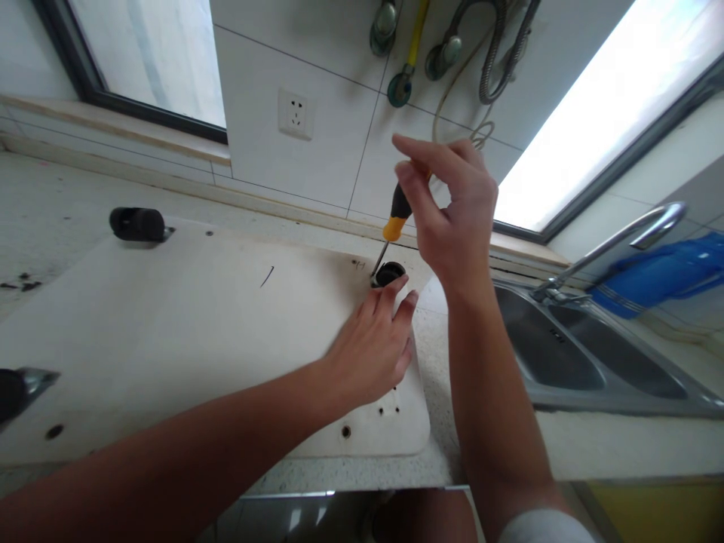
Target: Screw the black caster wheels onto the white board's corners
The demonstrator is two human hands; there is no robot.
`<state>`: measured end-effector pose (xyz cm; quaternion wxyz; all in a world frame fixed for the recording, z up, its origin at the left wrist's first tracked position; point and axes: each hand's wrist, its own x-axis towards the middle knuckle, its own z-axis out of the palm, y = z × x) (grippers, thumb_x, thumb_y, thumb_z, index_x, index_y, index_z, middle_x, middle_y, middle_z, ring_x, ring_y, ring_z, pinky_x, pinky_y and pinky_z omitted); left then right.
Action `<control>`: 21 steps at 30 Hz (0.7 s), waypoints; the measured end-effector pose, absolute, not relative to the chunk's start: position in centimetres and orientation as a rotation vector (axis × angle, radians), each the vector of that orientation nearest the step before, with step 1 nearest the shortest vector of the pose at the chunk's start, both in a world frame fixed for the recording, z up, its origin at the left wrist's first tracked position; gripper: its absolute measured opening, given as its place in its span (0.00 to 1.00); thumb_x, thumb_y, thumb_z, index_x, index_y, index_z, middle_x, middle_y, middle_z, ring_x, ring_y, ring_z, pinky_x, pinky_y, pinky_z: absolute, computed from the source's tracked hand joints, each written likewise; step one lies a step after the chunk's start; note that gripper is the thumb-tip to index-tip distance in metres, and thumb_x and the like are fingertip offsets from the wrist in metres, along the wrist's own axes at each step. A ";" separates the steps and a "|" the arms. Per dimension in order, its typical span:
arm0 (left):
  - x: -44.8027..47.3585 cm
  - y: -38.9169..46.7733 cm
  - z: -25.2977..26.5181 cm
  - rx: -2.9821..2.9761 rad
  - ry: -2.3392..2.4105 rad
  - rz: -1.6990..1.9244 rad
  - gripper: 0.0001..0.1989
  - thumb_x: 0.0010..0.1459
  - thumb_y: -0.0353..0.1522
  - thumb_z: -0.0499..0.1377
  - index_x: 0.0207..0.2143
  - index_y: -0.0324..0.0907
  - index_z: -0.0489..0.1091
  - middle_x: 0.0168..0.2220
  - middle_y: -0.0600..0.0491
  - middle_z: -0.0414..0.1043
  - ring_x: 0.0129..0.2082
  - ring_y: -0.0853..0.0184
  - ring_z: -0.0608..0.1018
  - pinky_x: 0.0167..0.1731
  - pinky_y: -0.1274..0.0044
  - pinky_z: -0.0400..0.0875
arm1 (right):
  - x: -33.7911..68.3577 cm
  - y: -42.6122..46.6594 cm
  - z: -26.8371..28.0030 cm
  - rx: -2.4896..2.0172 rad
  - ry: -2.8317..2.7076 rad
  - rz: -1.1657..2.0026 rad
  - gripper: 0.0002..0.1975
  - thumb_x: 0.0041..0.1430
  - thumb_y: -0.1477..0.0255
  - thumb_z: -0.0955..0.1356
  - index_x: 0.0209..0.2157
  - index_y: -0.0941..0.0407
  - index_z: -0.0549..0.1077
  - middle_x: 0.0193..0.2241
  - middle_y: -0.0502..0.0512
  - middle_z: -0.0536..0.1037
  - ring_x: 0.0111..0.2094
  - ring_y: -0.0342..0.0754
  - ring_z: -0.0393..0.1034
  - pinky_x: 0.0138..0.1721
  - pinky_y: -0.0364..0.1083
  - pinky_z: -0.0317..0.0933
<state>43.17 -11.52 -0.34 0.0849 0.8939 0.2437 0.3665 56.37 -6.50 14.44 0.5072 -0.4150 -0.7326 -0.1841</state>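
A big white board (220,324) lies flat on a speckled counter (50,204). The right hand (455,196) is up in the air over the far right corner of the board. Its thumb and fingers are bent round the top of a screwdriver (394,226) with a black and yellow handle, and they hide the end of it. The screwdriver leans, with its thin metal tip down at the side of a small black wheel (390,273). This wheel sits on the board near its far right corner.

The left hand (367,343) lies low over the right part of the board, palm down. Its fingers are a bit bent and a bit spread, with one fingertip at the near side of the wheel. I cannot tell if it grips the wheel or just rests there.

Another black wheel (137,225) is by the far edge, over to the left. Part of a dark wheel (12,394) with shiny metal shows on the left side. A short dark line (267,277) is drawn on the board. Past the right edge is a metal sink (543,339).
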 end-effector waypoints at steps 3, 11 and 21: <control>43.2 -11.5 -0.3 2.683 0.736 1.081 0.31 0.69 0.29 0.59 0.72 0.37 0.57 0.77 0.33 0.56 0.71 0.41 0.69 0.70 0.50 0.68 | 56.3 -6.4 14.4 -1.006 -1.740 -0.457 0.20 0.73 0.50 0.70 0.57 0.43 0.83 0.49 0.58 0.80 0.59 0.59 0.74 0.66 0.62 0.68; 43.1 -11.5 -0.2 2.674 0.727 1.071 0.31 0.70 0.29 0.58 0.72 0.38 0.57 0.76 0.33 0.57 0.74 0.42 0.65 0.71 0.52 0.68 | 57.2 -5.9 14.2 -1.006 -1.699 -0.464 0.19 0.71 0.50 0.72 0.56 0.42 0.83 0.49 0.58 0.82 0.54 0.58 0.76 0.64 0.61 0.69; 43.2 -11.5 -0.2 2.692 0.763 1.065 0.32 0.68 0.28 0.60 0.72 0.35 0.58 0.77 0.33 0.56 0.70 0.41 0.69 0.70 0.51 0.69 | 56.4 -6.8 14.7 -1.136 -1.870 -0.383 0.28 0.78 0.47 0.62 0.69 0.43 0.74 0.49 0.58 0.81 0.57 0.59 0.76 0.64 0.61 0.69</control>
